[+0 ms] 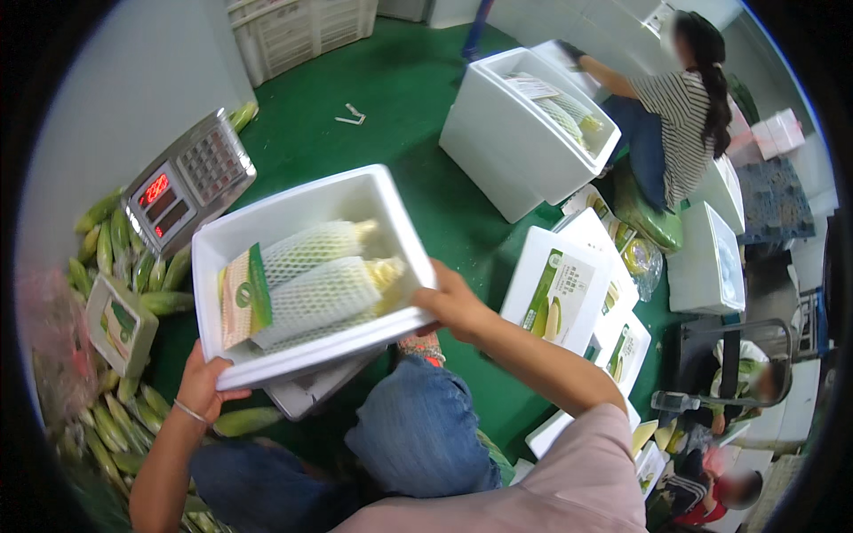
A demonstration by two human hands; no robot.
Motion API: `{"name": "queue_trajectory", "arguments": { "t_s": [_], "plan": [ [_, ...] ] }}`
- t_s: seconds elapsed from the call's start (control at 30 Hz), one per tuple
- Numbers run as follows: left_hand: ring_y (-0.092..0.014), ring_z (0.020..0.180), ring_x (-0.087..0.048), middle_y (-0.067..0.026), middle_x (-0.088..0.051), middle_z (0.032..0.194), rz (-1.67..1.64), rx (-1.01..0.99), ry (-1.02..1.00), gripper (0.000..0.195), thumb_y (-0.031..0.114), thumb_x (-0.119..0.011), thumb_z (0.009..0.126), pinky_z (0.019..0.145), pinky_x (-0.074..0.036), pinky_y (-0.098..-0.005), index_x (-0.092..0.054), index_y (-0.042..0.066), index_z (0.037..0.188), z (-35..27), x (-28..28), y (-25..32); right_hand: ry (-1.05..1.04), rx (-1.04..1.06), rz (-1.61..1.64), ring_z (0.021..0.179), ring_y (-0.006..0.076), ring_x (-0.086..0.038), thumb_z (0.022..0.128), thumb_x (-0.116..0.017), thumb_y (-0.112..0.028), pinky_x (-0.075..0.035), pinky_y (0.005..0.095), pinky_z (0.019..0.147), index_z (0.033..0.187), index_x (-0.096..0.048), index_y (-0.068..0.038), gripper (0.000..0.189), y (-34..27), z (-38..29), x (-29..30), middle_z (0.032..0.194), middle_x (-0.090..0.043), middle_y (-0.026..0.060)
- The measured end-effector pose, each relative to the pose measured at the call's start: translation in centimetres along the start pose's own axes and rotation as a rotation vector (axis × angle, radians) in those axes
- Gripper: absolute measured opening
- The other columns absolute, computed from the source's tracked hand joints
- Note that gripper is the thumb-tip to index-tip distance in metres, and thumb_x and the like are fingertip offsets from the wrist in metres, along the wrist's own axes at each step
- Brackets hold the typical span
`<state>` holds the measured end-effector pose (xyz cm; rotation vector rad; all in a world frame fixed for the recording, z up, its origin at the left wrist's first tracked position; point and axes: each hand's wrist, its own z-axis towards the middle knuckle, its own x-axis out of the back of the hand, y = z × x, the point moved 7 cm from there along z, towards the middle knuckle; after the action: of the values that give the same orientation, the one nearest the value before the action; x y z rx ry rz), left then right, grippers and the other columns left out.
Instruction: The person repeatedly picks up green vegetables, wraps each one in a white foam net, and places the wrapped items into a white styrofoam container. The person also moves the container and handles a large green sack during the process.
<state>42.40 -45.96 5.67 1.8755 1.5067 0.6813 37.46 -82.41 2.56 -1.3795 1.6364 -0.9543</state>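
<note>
Both hands hold up a white foam box [313, 353] by its opposite ends, tilted above a weighing scale's platform [313, 393]. My left hand [206, 386] grips the near left corner, and my right hand [450, 300] grips the right wall. Inside the box lie ears of corn in white foam netting [320, 293], their pale tips towards the right. A printed green and beige card or packet [246, 296] stands at the box's left end. Behind the box, the scale's display and keypad [190, 183] show red lit digits.
Loose corn ears [113, 246] lie along the left wall, around a small foam tray [121, 326]. Printed foam lids [556, 290] lie at right. A co-worker [673, 120] sits beside stacked foam boxes [493, 140]. Other people sit at lower right. A white crate [300, 33] stands behind.
</note>
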Motion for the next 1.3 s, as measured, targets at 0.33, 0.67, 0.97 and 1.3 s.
{"name": "queue_trajectory", "arguments": {
  "t_s": [0.33,0.67,0.97,1.3],
  "plan": [
    [-0.018,0.109,-0.049,-0.0086,-0.051,0.120,-0.138,-0.717,-0.570,0.044,0.023,-0.054,0.089,0.087,-0.045,-0.0416,-0.043,0.005,0.128,-1.1,-22.6,27.2,0.641,0.209,0.100,0.095,0.0314,-0.059,0.079,-0.050,-0.015,-0.059,0.0438,0.062,0.117,-0.044,-0.002,0.040,-20.4,-10.9,22.9,0.105,-0.053,0.0173],
    [-0.012,0.091,-0.056,-0.0018,-0.059,0.100,-0.007,-0.459,-0.024,0.023,0.015,-0.057,0.084,0.077,-0.048,-0.0300,-0.056,0.010,0.106,3.6,-2.5,16.4,0.855,0.275,0.201,0.102,0.0347,-0.052,0.084,-0.057,-0.021,-0.052,0.0501,0.075,0.124,-0.043,-0.004,0.046,-27.0,2.7,38.4,0.115,-0.049,0.0150],
    [-0.019,0.078,-0.061,-0.0071,-0.063,0.085,0.574,-0.418,0.809,0.022,0.013,-0.059,0.078,0.071,-0.050,-0.0332,-0.059,0.005,0.098,-8.2,27.3,-9.1,0.948,0.602,-0.624,0.092,0.0311,-0.058,0.085,-0.055,-0.018,-0.053,0.0417,0.070,0.122,-0.046,0.000,0.042,-25.5,-2.6,36.7,0.107,-0.056,0.0169],
    [-0.030,0.074,-0.061,-0.0149,-0.062,0.080,0.788,-0.207,1.437,0.019,0.012,-0.055,0.078,0.069,-0.049,-0.0371,-0.058,0.004,0.095,-25.2,46.8,-17.3,0.098,0.559,-0.936,0.069,0.0287,-0.061,0.090,-0.047,-0.023,-0.049,0.0365,0.056,0.095,-0.060,-0.001,0.026,-16.2,3.5,-0.8,0.083,-0.064,0.0159]
  ]
}}
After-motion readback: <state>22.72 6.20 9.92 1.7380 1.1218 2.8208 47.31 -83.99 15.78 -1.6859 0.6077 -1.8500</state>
